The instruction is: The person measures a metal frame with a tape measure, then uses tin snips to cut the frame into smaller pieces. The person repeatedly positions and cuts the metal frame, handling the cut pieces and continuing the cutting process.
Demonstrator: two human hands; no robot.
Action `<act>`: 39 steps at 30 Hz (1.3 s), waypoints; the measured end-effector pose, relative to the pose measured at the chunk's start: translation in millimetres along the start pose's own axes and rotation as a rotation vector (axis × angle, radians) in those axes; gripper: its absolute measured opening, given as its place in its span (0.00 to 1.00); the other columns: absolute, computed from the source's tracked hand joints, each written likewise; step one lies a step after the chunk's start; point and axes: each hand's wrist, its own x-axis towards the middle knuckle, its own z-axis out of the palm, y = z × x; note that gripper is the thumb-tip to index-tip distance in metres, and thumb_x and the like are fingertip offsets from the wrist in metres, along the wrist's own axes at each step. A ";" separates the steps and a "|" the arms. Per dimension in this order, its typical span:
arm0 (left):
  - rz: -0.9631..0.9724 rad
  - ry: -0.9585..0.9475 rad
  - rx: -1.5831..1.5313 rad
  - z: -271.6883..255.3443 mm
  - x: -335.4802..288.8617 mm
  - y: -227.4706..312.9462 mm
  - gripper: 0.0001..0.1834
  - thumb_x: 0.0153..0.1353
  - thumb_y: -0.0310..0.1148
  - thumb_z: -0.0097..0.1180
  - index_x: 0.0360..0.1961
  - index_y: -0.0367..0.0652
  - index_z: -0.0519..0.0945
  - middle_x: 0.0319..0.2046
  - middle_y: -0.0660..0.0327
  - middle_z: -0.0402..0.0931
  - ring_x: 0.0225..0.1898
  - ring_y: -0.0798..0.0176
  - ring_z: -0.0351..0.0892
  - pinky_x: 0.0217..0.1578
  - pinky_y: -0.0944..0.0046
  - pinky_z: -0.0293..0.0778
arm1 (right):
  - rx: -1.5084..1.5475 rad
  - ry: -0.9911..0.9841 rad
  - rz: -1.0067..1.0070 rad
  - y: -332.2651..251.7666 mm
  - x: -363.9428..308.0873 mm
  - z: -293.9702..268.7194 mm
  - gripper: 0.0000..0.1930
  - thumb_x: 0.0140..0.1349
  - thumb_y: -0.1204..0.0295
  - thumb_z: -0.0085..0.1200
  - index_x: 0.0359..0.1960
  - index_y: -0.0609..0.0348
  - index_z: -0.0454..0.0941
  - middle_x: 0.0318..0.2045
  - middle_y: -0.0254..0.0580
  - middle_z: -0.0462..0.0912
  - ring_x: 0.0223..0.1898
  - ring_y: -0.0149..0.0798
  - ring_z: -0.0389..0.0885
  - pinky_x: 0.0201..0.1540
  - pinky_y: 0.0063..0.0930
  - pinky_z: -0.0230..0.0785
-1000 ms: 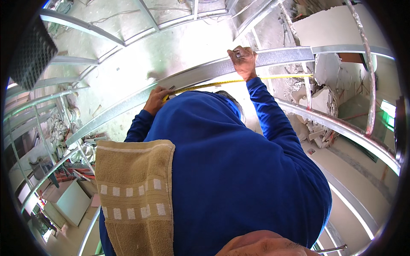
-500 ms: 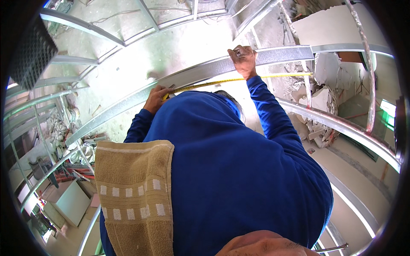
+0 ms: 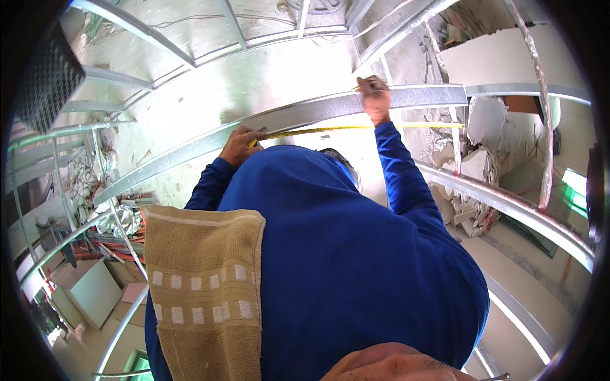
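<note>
A long grey metal channel [image 3: 292, 115] crosses in front of me, propped at a slant from lower left to upper right. My left hand [image 3: 239, 146] is closed around the yellow case of a tape measure [image 3: 253, 143] at the channel's near edge. From it the yellow blade [image 3: 419, 125] runs out to the right, just below the channel, ending near its right end. Over the channel, right of its middle, is my right hand [image 3: 375, 100]. Its fingers are curled and blurred by motion, and what they hold, if anything, does not show clearly.
White pipe rails [image 3: 508, 195] of a frame surround me. Broken board pieces [image 3: 473, 203] lie at right, and more rubble [image 3: 86, 171] at left. Metal tracks [image 3: 238, 44] are laid on the floor ahead. A tan towel [image 3: 203, 279] hangs over blue cloth close below.
The view has shifted slightly, so the channel and blade sit lower. My right hand has moved a little right along the channel and is now blurred. My left hand keeps hold of the tape measure.
</note>
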 end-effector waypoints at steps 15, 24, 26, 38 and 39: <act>0.165 -0.150 -0.069 4.0 -49.6 7.8 0.22 0.54 0.38 0.63 0.48 0.41 0.87 0.44 0.45 0.81 0.48 0.44 0.78 0.53 0.50 0.74 | 0.627 0.397 0.846 20.2 -187.9 -74.5 0.34 0.60 0.30 0.54 0.46 0.49 0.76 0.25 0.30 0.72 0.18 0.28 0.66 0.16 0.21 0.58; -0.107 0.059 -0.234 11.6 -225.9 -34.0 0.33 0.50 0.41 0.67 0.60 0.46 0.80 0.49 0.46 0.79 0.51 0.44 0.80 0.56 0.51 0.75 | 0.457 0.534 0.465 0.1 -162.4 -79.8 0.21 0.76 0.50 0.46 0.47 0.53 0.80 0.28 0.30 0.78 0.26 0.31 0.74 0.31 0.26 0.68; -0.160 0.101 -0.433 21.9 -263.7 -47.9 0.42 0.49 0.40 0.70 0.68 0.46 0.72 0.51 0.46 0.79 0.52 0.48 0.80 0.55 0.53 0.76 | 0.451 0.243 0.469 -28.0 -177.7 -28.2 0.20 0.77 0.52 0.44 0.41 0.55 0.81 0.29 0.30 0.76 0.22 0.28 0.68 0.24 0.21 0.60; -0.270 0.654 -1.416 56.7 -386.1 -73.2 0.35 0.69 0.41 0.60 0.74 0.50 0.61 0.40 0.60 0.81 0.36 0.68 0.79 0.31 0.65 0.76 | -0.158 -1.169 0.101 -158.9 -405.9 307.2 0.18 0.73 0.58 0.54 0.43 0.63 0.79 0.26 0.42 0.80 0.27 0.33 0.76 0.31 0.33 0.69; -0.294 0.700 -1.569 51.7 -400.2 -81.1 0.33 0.69 0.43 0.58 0.72 0.52 0.62 0.41 0.58 0.82 0.39 0.64 0.82 0.32 0.62 0.78 | -0.247 -1.219 0.152 -166.7 -409.7 311.1 0.18 0.73 0.57 0.54 0.45 0.62 0.78 0.26 0.40 0.80 0.27 0.32 0.76 0.31 0.33 0.69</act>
